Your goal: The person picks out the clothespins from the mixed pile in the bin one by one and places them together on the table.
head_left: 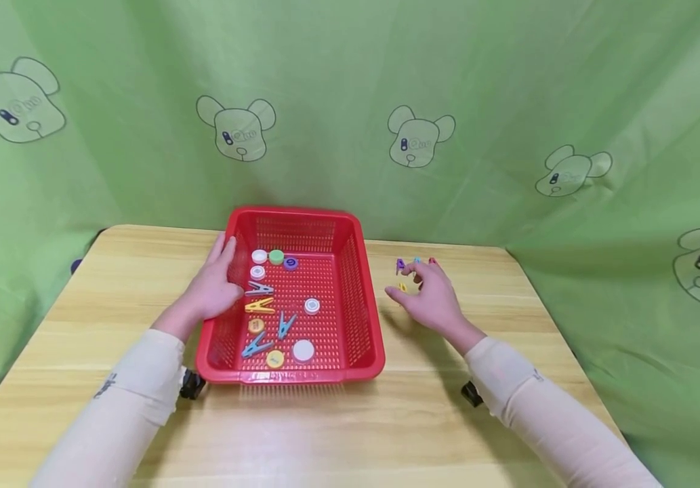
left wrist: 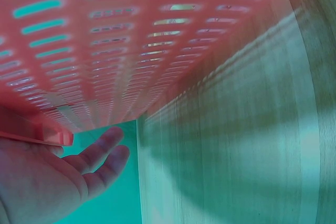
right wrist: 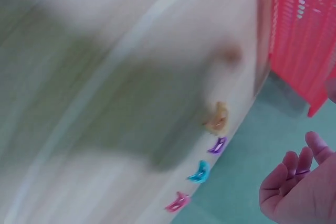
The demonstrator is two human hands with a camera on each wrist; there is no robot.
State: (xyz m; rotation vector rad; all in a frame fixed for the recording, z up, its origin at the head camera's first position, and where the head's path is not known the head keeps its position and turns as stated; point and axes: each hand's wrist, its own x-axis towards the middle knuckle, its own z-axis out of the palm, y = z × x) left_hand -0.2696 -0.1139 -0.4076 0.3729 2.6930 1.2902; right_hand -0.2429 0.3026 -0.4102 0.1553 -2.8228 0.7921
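Observation:
A red plastic basket stands on the table. My left hand holds its left rim, thumb toward the inside; in the left wrist view several fingers extend outside the wall. Inside lie clothespins, including a yellow one and a blue one, and bottle caps, including a green one and a white one. To the basket's right, my right hand hovers with thumb and fingers apart, holding nothing visible. Near it lie small clips: yellow, purple, blue and pink-red.
The wooden table runs back to a green curtain printed with bear heads, which also hangs at both sides. A blurred brownish spot shows near the basket in the right wrist view; its kind is unclear.

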